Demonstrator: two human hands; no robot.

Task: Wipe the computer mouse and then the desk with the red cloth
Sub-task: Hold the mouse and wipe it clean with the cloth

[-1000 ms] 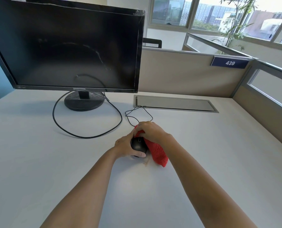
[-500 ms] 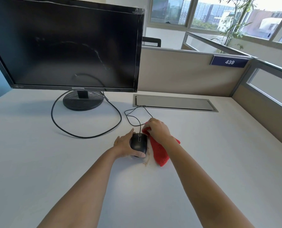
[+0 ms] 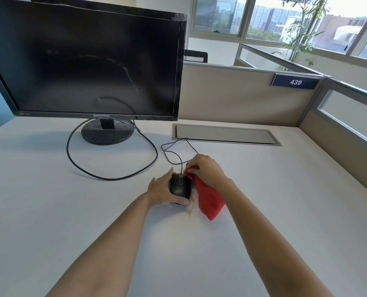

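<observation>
Black mouse (image 3: 180, 186) lengthwise toward the monitor (image 3: 88, 61), left hand (image 3: 160, 190) gripping it, right hand (image 3: 206, 169) clutching red cloth (image 3: 210, 198).

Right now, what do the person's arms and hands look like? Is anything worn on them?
Both forearms are bare as far as the picture shows: no sleeves and no gloves. The left hand and the right hand show no watch, bracelet or ring. The fingers are partly hidden, so a small ring cannot be ruled out.
</observation>
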